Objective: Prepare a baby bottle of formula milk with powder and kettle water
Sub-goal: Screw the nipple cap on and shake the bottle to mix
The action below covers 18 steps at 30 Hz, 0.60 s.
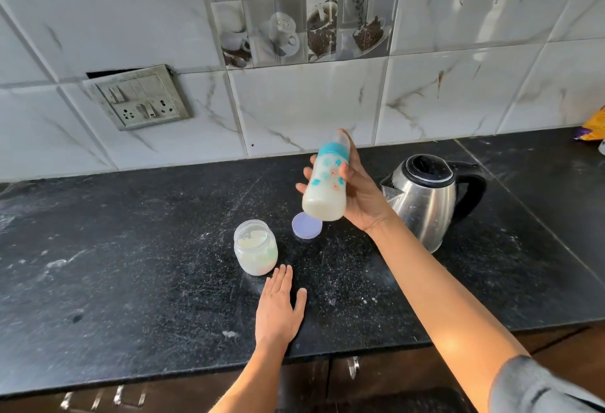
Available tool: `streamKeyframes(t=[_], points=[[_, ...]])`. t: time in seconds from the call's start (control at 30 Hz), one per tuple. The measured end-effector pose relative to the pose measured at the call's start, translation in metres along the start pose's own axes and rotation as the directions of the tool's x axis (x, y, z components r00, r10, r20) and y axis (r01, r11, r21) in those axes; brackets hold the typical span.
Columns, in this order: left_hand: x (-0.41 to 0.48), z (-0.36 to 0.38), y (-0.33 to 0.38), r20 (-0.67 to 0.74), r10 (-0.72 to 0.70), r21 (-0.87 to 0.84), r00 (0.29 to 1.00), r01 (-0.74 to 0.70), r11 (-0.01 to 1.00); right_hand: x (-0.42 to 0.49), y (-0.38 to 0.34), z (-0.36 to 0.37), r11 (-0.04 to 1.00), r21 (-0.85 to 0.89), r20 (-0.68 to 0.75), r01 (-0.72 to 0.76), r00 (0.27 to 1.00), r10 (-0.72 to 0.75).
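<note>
Bottle held left of the kettle, teat tilted up.
My right hand grips it, seemingly capped; my left hand rests flat, farther left.

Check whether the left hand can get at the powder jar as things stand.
Probably yes. The left hand lies flat and empty on the counter, fingertips right by the open powder jar, with nothing between them.

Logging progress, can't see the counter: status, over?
Right hand grips bottle, capped, milky, above counter. Left hand flat on counter. Jar open, lid beside it; kettle behind, apart.
</note>
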<state>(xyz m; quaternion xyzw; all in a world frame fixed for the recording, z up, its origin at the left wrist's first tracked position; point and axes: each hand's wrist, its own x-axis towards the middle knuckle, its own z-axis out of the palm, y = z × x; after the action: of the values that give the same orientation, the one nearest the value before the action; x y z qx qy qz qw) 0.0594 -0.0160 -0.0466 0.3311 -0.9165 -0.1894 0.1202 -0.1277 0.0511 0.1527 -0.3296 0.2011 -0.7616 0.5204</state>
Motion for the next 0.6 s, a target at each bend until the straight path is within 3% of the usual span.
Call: streamKeyframes(t=[0.1, 0.2, 0.33, 0.43, 0.53, 0.6], points=[[-0.0002, -0.0015, 0.0005, -0.006, -0.005, -0.010, 1.000, 0.005, 1.000, -0.0001, -0.0008, 0.0025, 0.999, -0.049, 0.083, 0.007, 0.997, -0.003], [-0.0006, -0.0007, 0.0008, -0.004, -0.008, -0.009, 1.000, 0.008, 1.000, 0.0014, 0.0018, 0.0011, 1.000, 0.002, -0.028, 0.008, 1.000, -0.007], [0.0002, -0.0016, 0.0004, -0.002, -0.005, -0.003, 1.000, 0.005, 1.000, 0.0015, 0.0011, 0.0040, 0.999, -0.040, 0.057, 0.017, 0.998, -0.015], [-0.0001, -0.0010, 0.0006, 0.007, 0.005, 0.003, 1.000, -0.005, 1.000, 0.0024, 0.0034, 0.0009, 0.999, 0.022, -0.043, 0.024, 0.999, -0.023], [-0.0001, -0.0025, 0.0008, -0.001, -0.006, 0.002, 1.000, 0.006, 1.000, 0.0011, 0.0038, 0.0035, 0.998, -0.044, 0.023, 0.038, 0.999, -0.037], [0.0001, -0.0021, -0.0001, 0.005, 0.004, 0.007, 1.000, -0.005, 1.000, 0.0031, 0.0052, 0.0050, 0.999, 0.006, -0.047, 0.045, 0.998, -0.045]])
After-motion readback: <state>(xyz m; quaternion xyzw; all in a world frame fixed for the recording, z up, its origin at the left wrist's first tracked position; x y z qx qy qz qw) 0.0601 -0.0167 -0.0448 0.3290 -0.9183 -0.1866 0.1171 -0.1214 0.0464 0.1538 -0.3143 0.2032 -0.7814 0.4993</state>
